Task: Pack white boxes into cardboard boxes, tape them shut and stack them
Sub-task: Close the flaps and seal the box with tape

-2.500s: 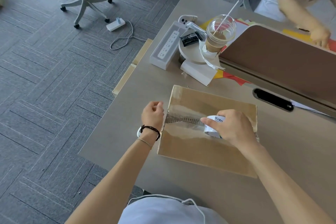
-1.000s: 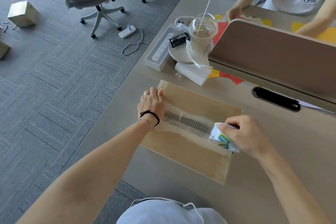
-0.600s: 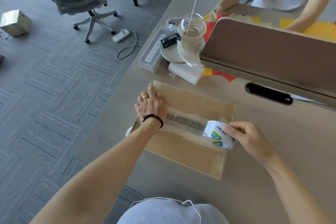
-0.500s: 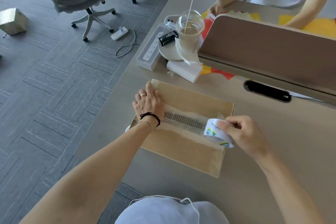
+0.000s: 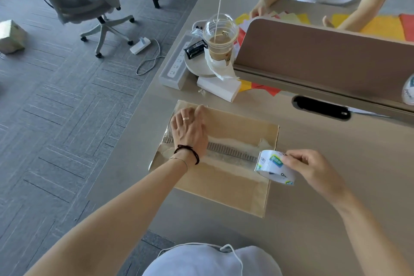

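A closed cardboard box [image 5: 226, 188] lies on the beige table [image 5: 336, 197] in front of me. A strip of clear tape [image 5: 230, 153] runs along its middle seam. My left hand [image 5: 189, 131] presses flat on the box's left end, fingers together. My right hand [image 5: 313, 169] holds a tape roll [image 5: 272, 167] at the box's right edge, with the strip still joined to the roll. A white box [image 5: 218, 87] lies beyond the cardboard box.
An iced drink cup [image 5: 220, 39] with a straw stands on a round white stand by a power strip [image 5: 177, 64]. A brown divider [image 5: 324, 56] crosses the table; a person sits behind it with coloured paper. Another tape roll [image 5: 408, 93] is far right. An office chair [image 5: 85, 0] and a cardboard box [image 5: 10, 36] are on the floor.
My right hand has pulled the tape roll rightwards along the seam, from mid-box to the right edge. My left hand went from the box's left side to lying flat on top.
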A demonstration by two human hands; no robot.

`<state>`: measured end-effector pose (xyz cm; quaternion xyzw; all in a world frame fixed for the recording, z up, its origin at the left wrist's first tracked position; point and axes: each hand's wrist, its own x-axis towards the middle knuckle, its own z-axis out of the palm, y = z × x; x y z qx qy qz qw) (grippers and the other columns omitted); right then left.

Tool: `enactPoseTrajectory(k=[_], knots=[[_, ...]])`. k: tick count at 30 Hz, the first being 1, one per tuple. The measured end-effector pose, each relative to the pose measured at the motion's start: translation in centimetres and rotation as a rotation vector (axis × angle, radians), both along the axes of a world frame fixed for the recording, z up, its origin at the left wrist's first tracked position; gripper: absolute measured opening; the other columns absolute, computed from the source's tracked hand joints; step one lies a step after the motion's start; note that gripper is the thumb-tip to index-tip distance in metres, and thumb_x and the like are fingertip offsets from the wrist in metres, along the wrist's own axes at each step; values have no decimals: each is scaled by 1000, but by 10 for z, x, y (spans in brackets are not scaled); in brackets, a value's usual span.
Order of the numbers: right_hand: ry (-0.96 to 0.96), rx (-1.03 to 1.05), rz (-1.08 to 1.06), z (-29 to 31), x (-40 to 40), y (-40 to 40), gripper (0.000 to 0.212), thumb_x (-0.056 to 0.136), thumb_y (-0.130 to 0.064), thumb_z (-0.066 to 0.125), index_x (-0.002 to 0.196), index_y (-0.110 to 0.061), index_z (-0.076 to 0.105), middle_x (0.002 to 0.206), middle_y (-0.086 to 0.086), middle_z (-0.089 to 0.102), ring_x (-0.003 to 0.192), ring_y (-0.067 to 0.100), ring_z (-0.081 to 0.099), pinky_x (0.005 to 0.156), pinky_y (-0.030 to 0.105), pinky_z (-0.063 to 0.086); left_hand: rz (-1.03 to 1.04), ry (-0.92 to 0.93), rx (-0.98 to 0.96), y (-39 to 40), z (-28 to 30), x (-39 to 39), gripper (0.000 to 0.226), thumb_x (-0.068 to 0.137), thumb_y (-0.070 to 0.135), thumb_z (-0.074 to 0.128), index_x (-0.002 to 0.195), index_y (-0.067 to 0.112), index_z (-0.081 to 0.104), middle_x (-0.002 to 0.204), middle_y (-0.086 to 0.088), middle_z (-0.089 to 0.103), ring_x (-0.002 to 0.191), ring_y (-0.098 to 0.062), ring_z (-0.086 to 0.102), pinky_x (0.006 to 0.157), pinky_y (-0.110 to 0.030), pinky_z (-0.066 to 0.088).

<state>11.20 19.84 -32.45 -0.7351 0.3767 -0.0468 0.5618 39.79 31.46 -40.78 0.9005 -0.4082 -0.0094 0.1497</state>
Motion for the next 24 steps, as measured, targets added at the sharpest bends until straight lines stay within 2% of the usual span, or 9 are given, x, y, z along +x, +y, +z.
enactPoseTrajectory(k=[3, 6, 10, 14, 16, 18, 20, 22, 24], knots=[[-55, 50, -57, -3, 5, 6, 51, 89, -37, 60, 59, -11, 28, 62, 9, 22, 61, 24, 20, 61, 38, 15, 43, 20, -14, 1, -9, -9, 52, 94, 24, 41, 145, 30, 36, 138, -7, 36, 134, -30, 29, 123, -46, 8], [-55, -35, -88, 4, 12, 6, 50, 84, -30, 61, 55, -11, 26, 55, 0, 23, 54, 15, 20, 53, 30, 15, 41, 28, -6, 1, -8, -5, 51, 96, 28, 36, 147, 30, 35, 142, -9, 32, 138, -30, 26, 124, -45, 5], [169, -286, -78, 3, -3, -3, 53, 80, -34, 69, 56, -12, 26, 53, -5, 20, 50, 13, 20, 50, 29, 19, 47, 23, 29, 0, -9, -7, 47, 99, 37, 35, 145, 30, 34, 140, -8, 32, 137, -30, 27, 123, -47, 8], [277, -368, -97, -10, -8, -3, 46, 79, -46, 69, 53, -12, 51, 50, 5, 38, 47, 14, 31, 49, 30, 29, -17, -97, 142, -4, -4, -8, 49, 99, 43, 35, 145, 25, 34, 137, -13, 39, 129, -35, 34, 116, -53, 21], [206, -314, -108, -9, -12, -3, 44, 85, -43, 71, 58, -12, 57, 53, 5, 41, 50, 13, 33, 52, 31, 29, 17, -42, 165, -8, -3, -16, 51, 100, 39, 34, 149, 26, 29, 146, -17, 33, 138, -36, 28, 118, -52, 17], [124, -191, -113, -7, -20, -7, 38, 92, -27, 68, 58, -15, 58, 53, -4, 37, 52, 11, 32, 55, 31, 27, 138, 87, 133, -14, -6, -31, 57, 102, 37, 28, 157, 29, 15, 162, -16, 12, 152, -32, 5, 123, -51, 0], [80, -82, -98, -7, -27, -13, 33, 95, -12, 62, 62, -15, 63, 55, -8, 40, 53, 9, 32, 57, 31, 26, 196, 137, 122, -18, -10, -41, 60, 103, 38, 22, 159, 31, 3, 167, -12, -4, 154, -26, -12, 122, -51, -10], [68, -31, -72, -11, -32, -16, 26, 96, -8, 60, 73, -13, 70, 57, -7, 48, 54, 9, 38, 59, 31, 30, 191, 128, 127, -18, -12, -44, 61, 103, 41, 19, 159, 30, -1, 167, -12, -8, 153, -25, -17, 122, -52, -12], [79, -47, -78, -16, -34, -17, 21, 95, -16, 63, 79, -18, 76, 60, -6, 57, 56, 9, 46, 60, 30, 36, 185, 125, 126, -17, -11, -43, 62, 102, 45, 17, 159, 30, -1, 167, -12, -8, 153, -24, -17, 122, -53, -11]])
